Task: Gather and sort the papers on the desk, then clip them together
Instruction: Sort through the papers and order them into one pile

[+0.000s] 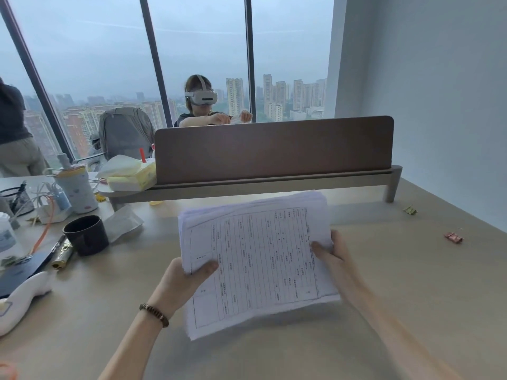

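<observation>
The beige desk [356, 311] is running beneath a tall window wall, and a brown divider panel [274, 149] is standing along its far edge. I am seeing both hands raised over the middle of the desk, with the stack of papers [255, 259] lying between them and held clear of the surface, tilted so that the printed table on the top sheet is facing the camera. The left hand [181, 283] is gripping the stack's near-left corner, with its thumb [208, 267] pressing on the top sheet and the other fingers hidden beneath the stack. The right hand [333, 256] is clamping the right edge, with the thumb on top and the remaining fingers wrapping behind the sheets. The sheet edges are sitting unevenly, fanning out at the far and near ends. A beaded bracelet [154, 314] is circling the left wrist. A black mug [86, 234] is standing on the desk well to the left of the papers, near a yellow tissue pack [131, 174] on the divider's shelf. A small red clip [453, 237] is lying on the desk well apart to the right of the right hand. Beyond the divider, a person wearing a white headset [201, 97] is sitting.
</observation>
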Motion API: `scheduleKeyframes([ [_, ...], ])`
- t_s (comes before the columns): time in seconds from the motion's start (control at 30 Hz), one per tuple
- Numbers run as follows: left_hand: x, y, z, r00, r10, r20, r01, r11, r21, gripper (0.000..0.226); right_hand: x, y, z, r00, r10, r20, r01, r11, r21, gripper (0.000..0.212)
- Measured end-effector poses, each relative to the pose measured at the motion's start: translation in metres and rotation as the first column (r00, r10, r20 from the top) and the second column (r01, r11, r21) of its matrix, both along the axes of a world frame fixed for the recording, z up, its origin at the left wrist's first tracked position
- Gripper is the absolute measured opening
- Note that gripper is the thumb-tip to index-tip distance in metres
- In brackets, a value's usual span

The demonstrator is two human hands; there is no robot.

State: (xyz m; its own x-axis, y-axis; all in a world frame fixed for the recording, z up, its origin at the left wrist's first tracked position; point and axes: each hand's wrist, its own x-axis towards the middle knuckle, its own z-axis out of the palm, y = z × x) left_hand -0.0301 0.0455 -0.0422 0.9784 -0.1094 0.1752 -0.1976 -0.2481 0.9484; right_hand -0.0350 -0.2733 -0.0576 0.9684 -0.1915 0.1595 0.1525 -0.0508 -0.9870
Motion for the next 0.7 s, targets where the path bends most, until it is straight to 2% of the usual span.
scheduleKeyframes([
  [0.03, 0.000, 0.001, 0.002, 0.999, -0.040, -0.033, 0.037, 0.996, -0.086, 0.017, 0.003, -0.001, 0.008, 1.000, 0.001, -0.012, -0.001, 1.000, -0.031, 0.015],
  [0.1, 0.000, 0.003, 0.000, 0.983, -0.129, -0.132, 0.083, 0.947, -0.311, 0.054, 0.008, -0.006, 0.020, 0.999, 0.003, -0.052, -0.005, 1.000, -0.022, 0.026],
  [0.13, -0.001, 0.003, -0.001, 0.969, -0.160, -0.188, 0.073, 0.913, -0.400, 0.069, 0.009, -0.011, 0.024, 0.997, 0.006, -0.074, -0.004, 1.000, 0.030, 0.032],
  [0.17, -0.003, 0.000, -0.001, 0.961, -0.167, -0.222, 0.047, 0.885, -0.464, 0.072, 0.009, -0.015, 0.026, 0.996, -0.001, -0.091, 0.010, 0.994, 0.105, 0.035],
  [0.27, -0.012, -0.020, -0.001, 0.952, -0.098, -0.288, -0.092, 0.809, -0.581, 0.034, 0.005, -0.023, 0.028, 0.981, -0.137, -0.135, 0.177, 0.919, 0.352, 0.034],
  [0.3, -0.014, -0.028, -0.002, 0.950, -0.061, -0.305, -0.140, 0.792, -0.595, 0.028, -0.001, -0.019, 0.027, 0.974, -0.153, -0.167, 0.212, 0.875, 0.436, 0.037],
  [0.4, -0.022, -0.056, -0.004, 0.955, 0.007, -0.297, -0.206, 0.737, -0.644, 0.026, -0.020, 0.015, 0.020, 0.975, -0.023, -0.221, 0.151, 0.796, 0.586, 0.054],
  [0.47, -0.028, -0.078, -0.001, 0.962, 0.035, -0.269, -0.206, 0.737, -0.643, 0.022, -0.029, 0.041, 0.019, 0.982, 0.063, -0.178, 0.059, 0.793, 0.606, 0.050],
  [0.53, -0.035, -0.095, 0.001, 0.967, 0.035, -0.254, -0.191, 0.760, -0.622, 0.019, -0.027, 0.055, 0.017, 0.981, 0.011, -0.195, 0.114, 0.778, 0.618, 0.040],
  [0.63, -0.044, -0.101, 0.004, 0.973, -0.097, -0.208, -0.069, 0.739, -0.670, 0.033, -0.019, 0.050, 0.018, 0.959, -0.213, -0.189, 0.284, 0.753, 0.594, 0.028],
  [0.7, -0.041, -0.082, 0.010, 0.950, -0.291, -0.110, 0.100, 0.620, -0.778, 0.057, -0.021, 0.040, 0.024, 0.953, -0.267, -0.143, 0.301, 0.775, 0.556, 0.022],
])
